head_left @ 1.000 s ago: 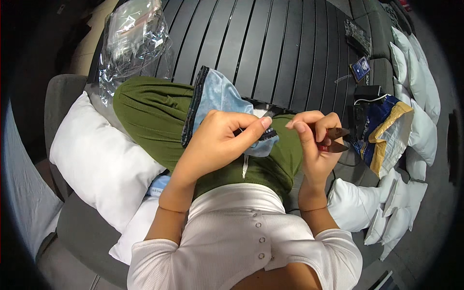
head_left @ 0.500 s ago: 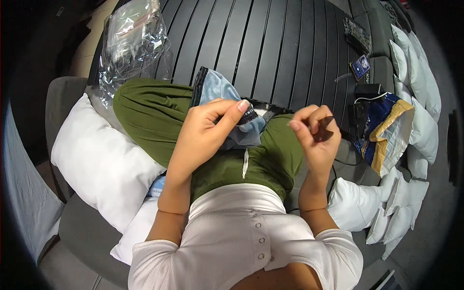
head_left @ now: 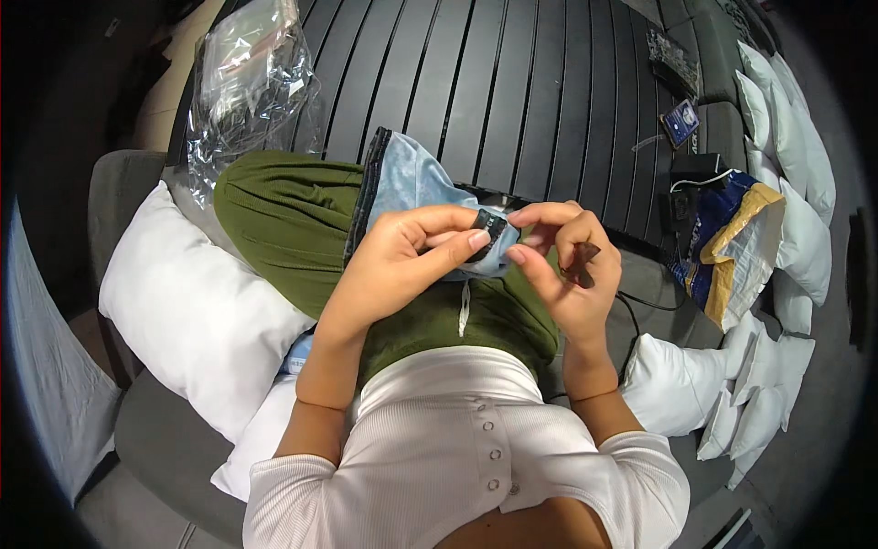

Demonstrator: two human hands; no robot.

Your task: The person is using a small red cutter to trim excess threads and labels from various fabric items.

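A light blue fabric piece (head_left: 409, 177) with a black elastic-looking edge lies across my lap. My left hand (head_left: 412, 252) is closed on it, pinching a small dark label (head_left: 488, 229) with pale lettering between thumb and forefinger. Close beside the label is my right hand (head_left: 567, 265), its thumb and forefinger tips at the fabric's edge; whether they touch it I cannot tell. A small dark brown pointed piece (head_left: 580, 265) is tucked in the curled fingers of that hand; its kind is unclear.
A black slatted table (head_left: 512, 101) stands ahead, with clear plastic bags (head_left: 251, 87) at its left. White pillows (head_left: 187, 306) lie left and right on the grey sofa. At right are a blue and gold bag (head_left: 732, 247), a small blue card (head_left: 680, 123) and a black cable (head_left: 654, 306).
My right hand has moved left and slightly down, bringing its fingertips up to the label. My left hand has shifted a little to the right, with the label now turned more into view.
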